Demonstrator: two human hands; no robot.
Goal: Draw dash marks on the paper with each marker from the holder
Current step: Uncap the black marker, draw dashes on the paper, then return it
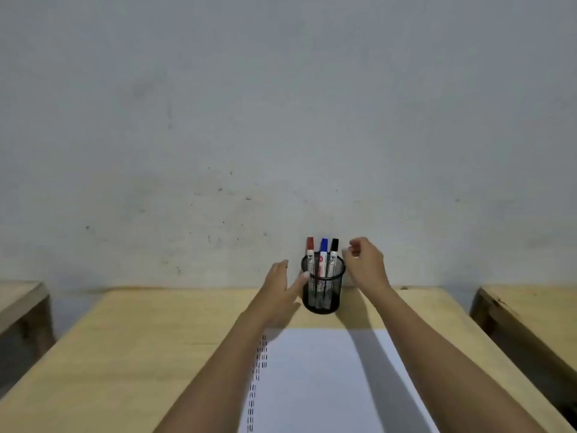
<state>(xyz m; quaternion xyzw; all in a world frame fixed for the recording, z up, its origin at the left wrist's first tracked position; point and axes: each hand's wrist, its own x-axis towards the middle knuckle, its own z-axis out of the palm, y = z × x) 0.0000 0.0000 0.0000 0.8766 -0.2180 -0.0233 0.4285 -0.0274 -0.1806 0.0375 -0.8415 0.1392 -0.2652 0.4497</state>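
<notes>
A black mesh holder (323, 292) stands at the far edge of the wooden table (150, 348). Three capped markers stand upright in it: a red marker (310, 254), a blue marker (323, 256) and a black marker (334, 256). My left hand (281, 292) is open, its fingers touching the holder's left side. Just right of the black marker's cap hovers my right hand (365, 264), fingers loosely curled and holding nothing. White paper (318, 382) lies in front of the holder, with columns of black dash marks (259, 367) along its left edge, partly hidden by my left forearm.
A grey wall rises directly behind the holder. Other wooden tables stand at the left (18, 301) and right (530, 310), separated by gaps. My right arm casts a shadow across the paper.
</notes>
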